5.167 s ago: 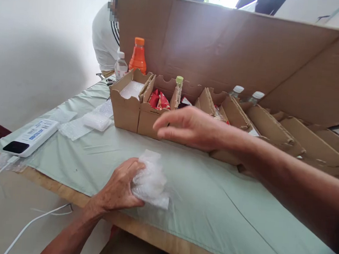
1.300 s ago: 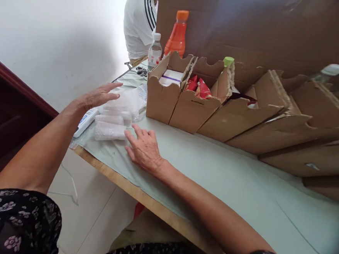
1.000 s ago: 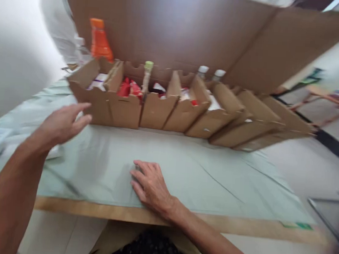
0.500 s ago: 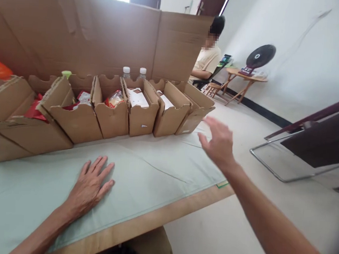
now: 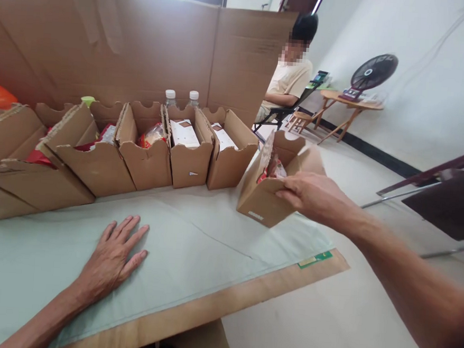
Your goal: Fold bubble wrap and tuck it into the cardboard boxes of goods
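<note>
My right hand [image 5: 308,192] grips the front rim of an open cardboard box [image 5: 260,200] at the right end of the table. This box is turned at an angle, apart from the others, and a clear and red packet [image 5: 276,168] shows inside it. On the pale green cloth [image 5: 194,256], my left hand [image 5: 111,253] lies flat with its fingers spread, holding nothing. Beyond it stands a row of similar cardboard boxes; the nearest to the gripped one is a box [image 5: 232,166] with a white carton [image 5: 223,138] inside.
A tall cardboard panel [image 5: 145,51] rises behind the row, with two white-capped bottles [image 5: 170,97] before it. The table's wooden edge [image 5: 207,302] runs along the front. Past the table, a person [image 5: 290,82] sits near a fan [image 5: 372,75] on a small table.
My right hand has closed on the rim of the rightmost box, which has come away from the row, nearer and turned. My left hand stays flat on the cloth. The view has shifted slightly.
</note>
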`<state>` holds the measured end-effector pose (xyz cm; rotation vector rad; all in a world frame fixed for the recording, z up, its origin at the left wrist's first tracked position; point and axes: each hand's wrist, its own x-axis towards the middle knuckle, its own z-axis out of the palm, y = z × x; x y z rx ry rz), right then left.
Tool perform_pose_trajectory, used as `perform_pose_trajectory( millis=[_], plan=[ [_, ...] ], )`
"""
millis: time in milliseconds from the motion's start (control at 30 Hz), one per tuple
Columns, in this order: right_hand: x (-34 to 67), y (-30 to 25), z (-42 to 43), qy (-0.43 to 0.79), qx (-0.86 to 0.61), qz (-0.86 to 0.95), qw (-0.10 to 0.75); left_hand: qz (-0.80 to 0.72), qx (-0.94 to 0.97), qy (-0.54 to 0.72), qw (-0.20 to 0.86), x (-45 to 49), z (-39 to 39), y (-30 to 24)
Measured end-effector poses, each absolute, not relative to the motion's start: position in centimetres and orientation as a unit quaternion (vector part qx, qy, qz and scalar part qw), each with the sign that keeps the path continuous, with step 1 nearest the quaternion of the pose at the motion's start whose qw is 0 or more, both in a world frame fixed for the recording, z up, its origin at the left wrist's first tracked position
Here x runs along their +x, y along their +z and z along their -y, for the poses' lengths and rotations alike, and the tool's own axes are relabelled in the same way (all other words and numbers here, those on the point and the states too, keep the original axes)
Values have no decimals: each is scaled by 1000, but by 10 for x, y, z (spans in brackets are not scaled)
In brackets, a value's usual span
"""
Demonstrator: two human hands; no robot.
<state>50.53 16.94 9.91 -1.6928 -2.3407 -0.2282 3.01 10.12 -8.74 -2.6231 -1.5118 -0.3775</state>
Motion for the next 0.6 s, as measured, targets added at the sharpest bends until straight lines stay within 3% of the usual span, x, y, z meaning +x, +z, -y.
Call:
perform_pose_trajectory(
  millis=[67, 133, 300, 367, 433, 500, 600],
  plan=[
    [479, 104, -152, -48, -572, 816, 66, 492, -861, -120, 51, 30, -101, -87],
    [444, 117, -139, -14, -558, 826, 74, 490, -862, -114, 55, 30, -101, -87],
    [376, 179, -127, 217, -444, 811, 312, 519, -847, -111, 34, 37, -104, -80],
    [379, 195, -142, 222, -443, 771, 399, 535, -833, -139, 7, 43, -111, -71],
    [400, 196, -175, 152, -502, 731, 437, 541, -820, -186, -32, 54, -124, -58],
    [429, 184, -216, 98, -597, 695, 388, 539, -805, -237, -77, 68, -142, -42],
    [470, 161, -266, 173, -678, 664, 265, 535, -772, -321, -122, 94, -175, -23]
  ],
)
